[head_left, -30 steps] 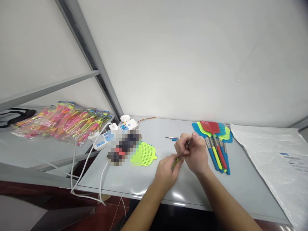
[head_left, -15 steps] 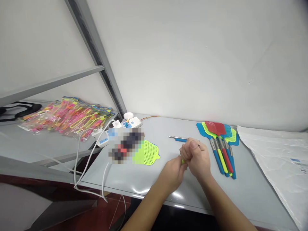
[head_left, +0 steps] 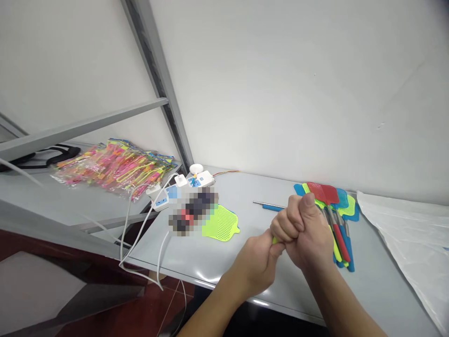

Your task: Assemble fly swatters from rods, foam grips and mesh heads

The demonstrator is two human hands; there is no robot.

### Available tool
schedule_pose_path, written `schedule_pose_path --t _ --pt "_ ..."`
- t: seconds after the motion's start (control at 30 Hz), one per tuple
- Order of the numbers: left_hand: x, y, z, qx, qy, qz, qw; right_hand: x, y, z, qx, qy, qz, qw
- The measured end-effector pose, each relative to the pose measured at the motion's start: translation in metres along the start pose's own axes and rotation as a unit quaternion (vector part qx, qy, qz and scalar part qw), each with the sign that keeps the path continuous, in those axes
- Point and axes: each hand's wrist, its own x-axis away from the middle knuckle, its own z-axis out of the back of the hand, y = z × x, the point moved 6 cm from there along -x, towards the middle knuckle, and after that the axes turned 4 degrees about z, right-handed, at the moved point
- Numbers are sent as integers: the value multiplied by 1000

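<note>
My left hand (head_left: pixel 257 260) and my right hand (head_left: pixel 304 229) are pressed together above the grey table (head_left: pixel 224 257), both closed around a thin yellow-green handle (head_left: pixel 274 240) of which only a sliver shows between them. My right fist sits over its upper end, thumb up. A loose yellow-green mesh swatter head (head_left: pixel 220 223) lies flat on the table to the left of my hands. Behind my hands lies a thin metal rod with a blue grip (head_left: pixel 268 205). A pile of assembled fly swatters (head_left: pixel 336 210), red, blue and yellow-green, lies right of my right hand.
White power strips (head_left: pixel 182 187) with cables hanging off the table edge sit at the back left, beside a blurred object (head_left: pixel 192 210). Packets of pink and yellow items (head_left: pixel 115 166) lie on a lower shelf to the left. A white plastic sheet (head_left: pixel 407 229) covers the table's right end.
My right hand has closed into a fist over the handle's upper end, hiding the metal tip it pinched before. Both hands have drawn together, and the view has shifted left.
</note>
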Motion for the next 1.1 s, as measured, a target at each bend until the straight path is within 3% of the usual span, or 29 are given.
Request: schedule_pose_path --t 0.23,0.4,0.47,0.57,0.7,0.83,0.93,1.1 --pt "11 21 25 30 15 47 998 2 12 -13 -25 -9 -23 999" --pt "20 9 23 132 32 105 985 2 32 -12 -24 1 -78 997" --pt "25 -6 20 221 23 142 965 0 43 -9 -29 2 -123 992" --pt "34 -27 14 365 -40 187 911 -5 53 -4 -67 17 -161 984" --pt "42 -43 19 491 -86 205 842 -14 47 2 -117 55 -119 984" --pt "40 -51 20 529 -20 243 813 -8 48 0 -101 92 -95 986" --pt "38 -49 15 515 33 273 812 0 50 -3 -81 114 -75 987" --pt "38 -36 14 506 62 276 815 4 50 -10 -66 94 -75 991"
